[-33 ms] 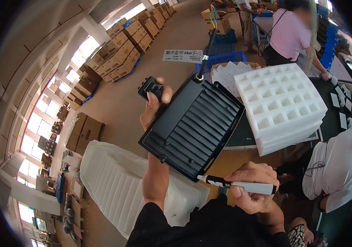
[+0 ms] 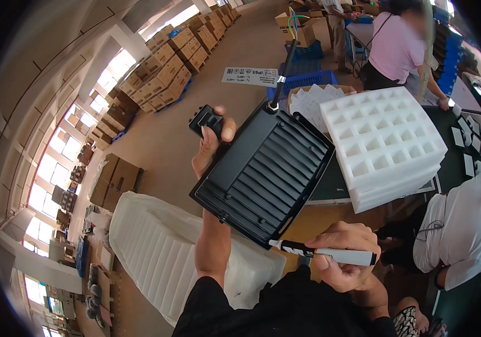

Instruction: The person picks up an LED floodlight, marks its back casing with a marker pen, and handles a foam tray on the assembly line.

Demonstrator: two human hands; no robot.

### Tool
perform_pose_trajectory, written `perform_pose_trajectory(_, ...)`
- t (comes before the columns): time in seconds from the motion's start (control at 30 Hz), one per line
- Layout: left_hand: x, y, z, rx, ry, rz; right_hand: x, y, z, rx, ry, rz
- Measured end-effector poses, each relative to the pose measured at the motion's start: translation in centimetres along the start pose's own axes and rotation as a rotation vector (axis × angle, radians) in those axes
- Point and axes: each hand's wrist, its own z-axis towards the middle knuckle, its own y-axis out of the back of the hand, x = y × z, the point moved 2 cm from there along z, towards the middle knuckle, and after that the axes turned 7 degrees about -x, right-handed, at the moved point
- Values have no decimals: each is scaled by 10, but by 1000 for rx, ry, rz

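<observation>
My left hand (image 2: 205,149) holds up a black floodlight (image 2: 271,168), its ribbed back facing me. The thumb and a finger close on a small black block-shaped part (image 2: 207,120) at its left side; the other fingers are mostly hidden. A black cable (image 2: 290,59) with bare coloured wire ends rises from the far end, with a silver printed label (image 2: 249,76) hanging off it. In my right hand (image 2: 348,238) is a marker pen (image 2: 344,256) with a white barrel and dark grip section. Its pale tip is at the floodlight's near corner, touching or almost so.
White foam trays (image 2: 386,140) with square pockets are stacked on the dark green bench to the right. A foam-wrapped stack (image 2: 156,247) stands at lower left. Co-workers in pink (image 2: 398,45) and white (image 2: 457,224) are on the right. A carton of papers (image 2: 313,104) lies beyond the floodlight.
</observation>
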Motion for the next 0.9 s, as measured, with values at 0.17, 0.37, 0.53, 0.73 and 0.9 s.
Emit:
perform_pose_trajectory(0.17, 1, -5, -5, -41, -12, 41, 6, 5, -2, -85, 1, -39)
perform_pose_trajectory(0.37, -2, -3, -10, -65, -18, 93, 2, 8, -7, -105, 2, -41)
perform_pose_trajectory(0.53, 1, -20, -10, 41, 0, 198, 0, 8, -10, -109, -29, -24)
perform_pose_trajectory(0.73, 6, -13, -18, 122, 21, 163, -1, 16, -4, -174, 35, -51)
perform_pose_trajectory(0.9, 16, -21, -28, 127, -26, -32, 0, 35, -8, -227, 28, -22)
